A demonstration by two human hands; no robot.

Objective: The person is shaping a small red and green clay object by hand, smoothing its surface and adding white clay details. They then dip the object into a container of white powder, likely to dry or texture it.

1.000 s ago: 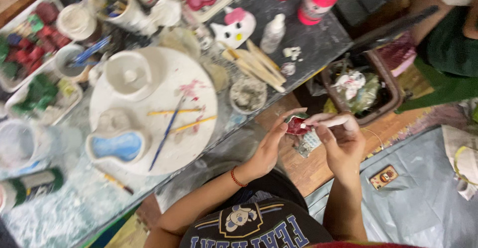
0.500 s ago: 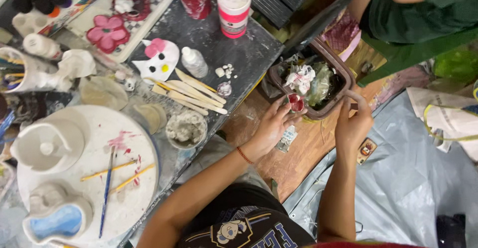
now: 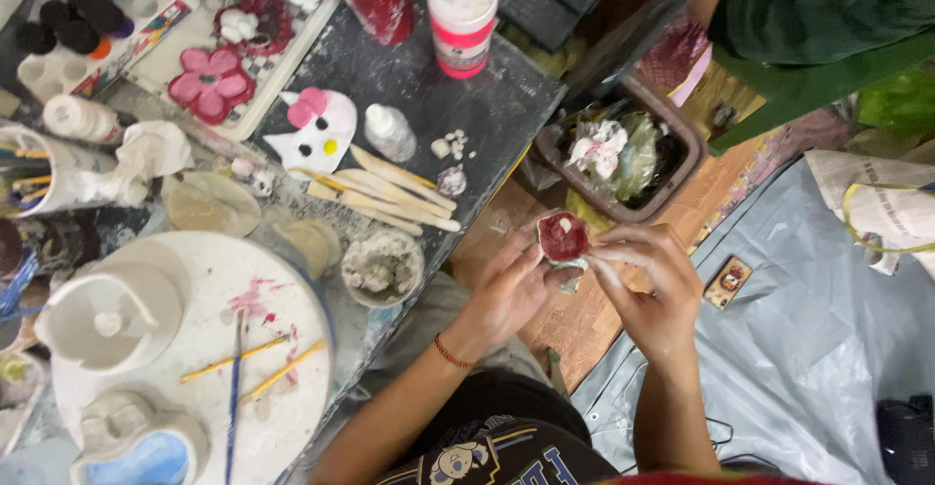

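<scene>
Small round red-painted clay piece (image 3: 563, 237), pinched between both hands' fingertips. Left hand (image 3: 506, 295) cupping beneath; right hand (image 3: 651, 285) gripping its right edge.

Bare grey tarp (image 3: 828, 349) open rightward, brown tray (image 3: 682, 168) just ahead, cluttered dark table (image 3: 487, 105) blocking left

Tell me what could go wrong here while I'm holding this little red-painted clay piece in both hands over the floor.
The small red piece sits between your left hand and right hand beyond the table edge; a slip would probably drop it onto the wooden floor. If the red is wet, it may smear onto your fingers. Your left forearm is close to the bowl of white crumbs, which an elbow could tip.
</scene>
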